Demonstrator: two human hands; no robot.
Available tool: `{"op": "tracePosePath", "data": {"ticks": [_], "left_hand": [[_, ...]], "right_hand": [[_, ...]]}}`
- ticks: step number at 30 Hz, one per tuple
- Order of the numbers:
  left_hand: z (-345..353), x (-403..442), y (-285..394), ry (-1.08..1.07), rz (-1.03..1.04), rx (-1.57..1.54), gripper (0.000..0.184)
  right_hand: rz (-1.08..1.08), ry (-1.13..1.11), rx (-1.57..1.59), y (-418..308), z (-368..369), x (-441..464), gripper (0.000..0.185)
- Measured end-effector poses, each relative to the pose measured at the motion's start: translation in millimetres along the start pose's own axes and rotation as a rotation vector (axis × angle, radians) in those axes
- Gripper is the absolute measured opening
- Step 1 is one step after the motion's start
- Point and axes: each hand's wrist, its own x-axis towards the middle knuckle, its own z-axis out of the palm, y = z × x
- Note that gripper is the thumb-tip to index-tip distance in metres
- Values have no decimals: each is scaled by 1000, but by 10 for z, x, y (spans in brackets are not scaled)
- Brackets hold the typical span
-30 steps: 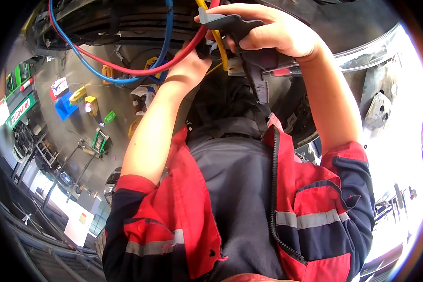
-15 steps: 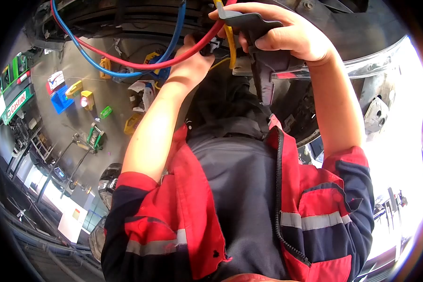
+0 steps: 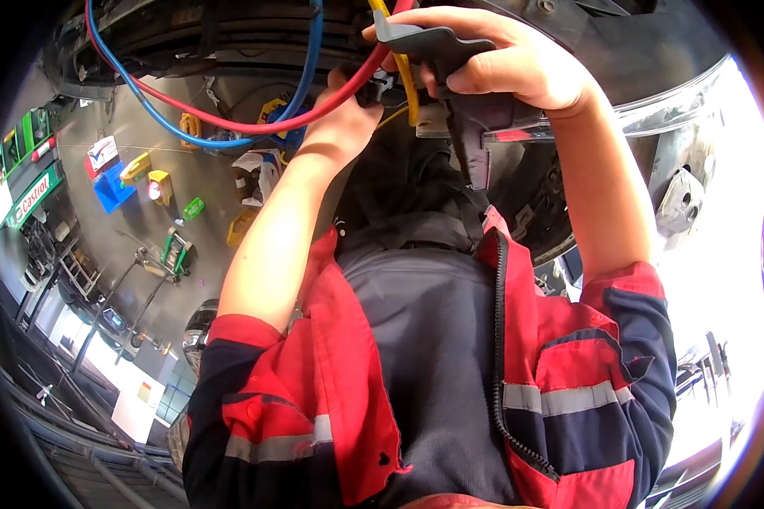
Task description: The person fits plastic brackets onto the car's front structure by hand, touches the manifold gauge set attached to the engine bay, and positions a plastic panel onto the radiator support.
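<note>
My right hand [image 3: 530, 72] grips a black moulded plastic piece [image 3: 471, 119], thumb on its near face and fingers behind it. The piece's narrow end hangs down toward my waist. My left hand [image 3: 339, 129] is closed beside it, behind the red hose [image 3: 238, 127]. A dark object with a shiny metal part [image 3: 384, 85] shows at its fingers, but its kind is unclear. A yellow hose [image 3: 410, 93] runs between the hands. The blue hose [image 3: 174, 131] loops down on the left.
Dark vehicle parts [image 3: 204, 42] span the top, with a clear curved edge [image 3: 671, 114] at right. On the floor at left are a blue bin [image 3: 113, 187], several yellow containers [image 3: 160, 187] and a green-and-grey wheeled jack [image 3: 174, 254]. A green Castrol sign [image 3: 34, 199] stands far left.
The view has shifted slightly, so the hoses and both hands appear a little further left. Both hands keep nearly the same pose, and the black plastic piece stays in my right hand.
</note>
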Motion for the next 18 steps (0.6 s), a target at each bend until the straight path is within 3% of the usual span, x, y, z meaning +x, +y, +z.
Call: {"op": "tracePosePath", "data": {"ticks": [5, 10, 16, 18], "left_hand": [[-139, -41, 90, 15, -83, 116, 54], [-204, 76, -243, -26, -200, 128, 66], [-230, 86, -341, 88, -122, 210, 66], [-217, 128, -342, 20, -212, 171, 66]], "right_hand": [[52, 6, 20, -43, 4, -29, 68], [50, 31, 74, -22, 25, -23, 68], [97, 36, 39, -79, 38, -24, 68], [43, 6, 91, -75, 37, -57, 68]]}}
